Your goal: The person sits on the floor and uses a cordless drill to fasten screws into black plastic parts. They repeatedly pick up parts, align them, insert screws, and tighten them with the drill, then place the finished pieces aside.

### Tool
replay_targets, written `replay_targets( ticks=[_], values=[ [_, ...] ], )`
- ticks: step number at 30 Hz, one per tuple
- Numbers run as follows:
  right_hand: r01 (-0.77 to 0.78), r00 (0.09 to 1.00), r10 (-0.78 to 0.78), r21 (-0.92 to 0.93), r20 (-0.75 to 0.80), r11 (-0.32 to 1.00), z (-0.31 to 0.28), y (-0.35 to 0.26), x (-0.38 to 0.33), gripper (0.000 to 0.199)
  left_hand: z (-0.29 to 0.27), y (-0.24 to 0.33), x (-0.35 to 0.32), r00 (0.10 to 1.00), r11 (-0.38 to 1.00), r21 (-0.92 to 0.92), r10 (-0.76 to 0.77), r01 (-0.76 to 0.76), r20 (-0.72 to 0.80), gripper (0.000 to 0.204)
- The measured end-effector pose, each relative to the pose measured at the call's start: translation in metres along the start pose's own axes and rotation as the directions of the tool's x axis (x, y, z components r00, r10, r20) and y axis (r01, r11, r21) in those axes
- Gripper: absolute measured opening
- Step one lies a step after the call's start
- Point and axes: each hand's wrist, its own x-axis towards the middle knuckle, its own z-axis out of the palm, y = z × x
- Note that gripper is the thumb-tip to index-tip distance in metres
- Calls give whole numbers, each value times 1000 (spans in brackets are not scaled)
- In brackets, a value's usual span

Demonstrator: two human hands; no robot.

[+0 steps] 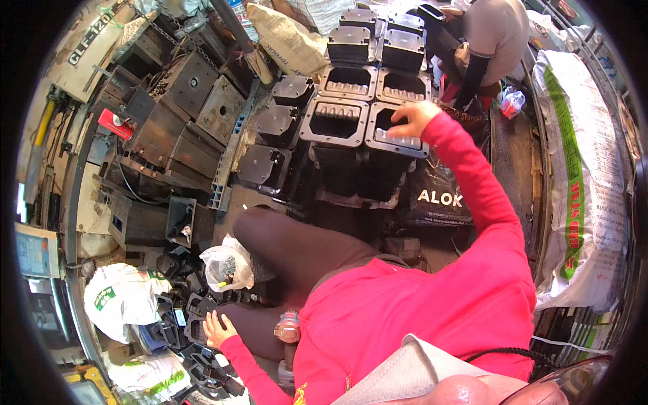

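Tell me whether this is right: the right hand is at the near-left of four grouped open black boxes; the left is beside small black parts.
Wrong box: the head view shows the right hand at the near-right black box, not the near-left. The left hand is indeed beside small black parts.

1. On the far right I see a long white sack with a green stripe.
2. At the top I make out a tan sack beside a slanting pole.
3. Leftward, I get dark metal machinery and a red piece.
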Motion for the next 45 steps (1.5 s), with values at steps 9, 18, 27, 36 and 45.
replay_targets(
  ticks=[9, 18, 27, 36, 45],
  values=[
    [-144, 989, 136, -479, -51, 866, 37, -44, -36, 65, 3, 5, 4, 999, 1000, 8, 29, -29, -43, 35],
    [-162, 987, 148, -515, -69, 842, 24, -54, -39, 50, 5, 0, -2, 999, 999, -42, -31, 30, -23, 36],
    [-96, 963, -176, 872, 203, 480, -14, -124, -62, 44, -70, 50, 5, 977, 727, -686, 162, -22, 140, 49],
    [-792, 564, -572, 586, 596, -170, 197, -244, -42, 52, -129, 189, 9, 902, 403, -836, 372, -372, -221, 59],
    [-723, 690, -527, 457, 496, -518, 221, -253, -35, 50, -124, 200, -18, 827, 246, -837, 435, -489, -356, 18]
  ],
)
